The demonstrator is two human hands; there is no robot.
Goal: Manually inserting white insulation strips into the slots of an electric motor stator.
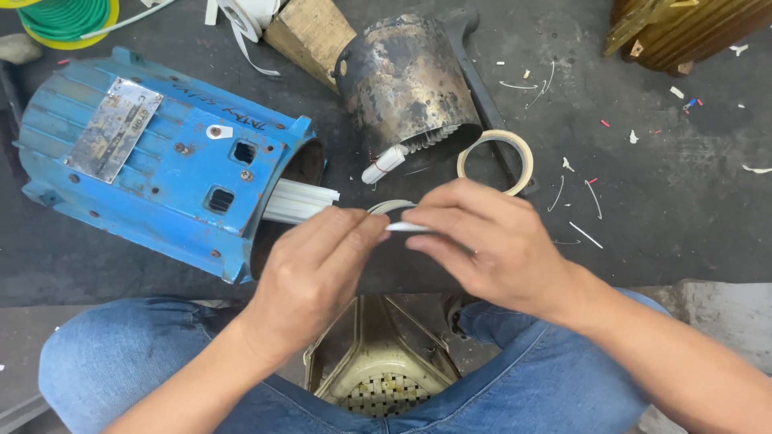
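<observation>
Pinching a thin white strip [404, 227], left hand [310, 277] and right hand [482, 245] both clamp it beside the blue motor housing [161, 153].

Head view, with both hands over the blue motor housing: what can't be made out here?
- Thin white strip: its full length, covered by the left hand and right hand pinching it.
- Blue ribbed metal motor housing: its interior, dark behind the white strips sticking out.
- Green wire coil: cut off by the top edge.
- Beige tape ring: near rim hidden by the right hand.
</observation>
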